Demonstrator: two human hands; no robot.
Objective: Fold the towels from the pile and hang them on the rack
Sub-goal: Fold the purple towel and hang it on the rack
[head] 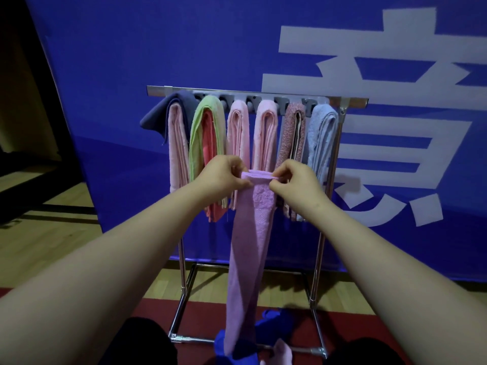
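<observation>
Background is a big blue banner [131,61] with part of a huge white Chinese character [369,61] printed on it. It runs off the right edge, so I can't read it for sure, and there's no other writing or brand anywhere. Below it is a wood floor [39,233], with a dark red strip [342,325] on the near side. A chrome rack [342,101] stands right against the banner with six bundles hanging off its top bar. From left to right that's a navy towel [174,101] over a pink one, a green towel [208,106] over a coral one, two plain pink towels [238,127] [266,127], a speckled pink towel [291,127], and a light blue towel [321,127] at the far right. Nearer to the camera, the lilac towel [247,246] is held up in front of the middle of the rack. It's folded into a long narrow strip that hangs straight down to the pile [276,320] of blue and pale pink cloth at the rack's foot. The left hand [224,175] pinches the left end of its top edge, thumb and fingers clamped on the fabric. The right hand [295,180] does the same on the right end, fingers curled tight on the hem. Both forearms are bare.
</observation>
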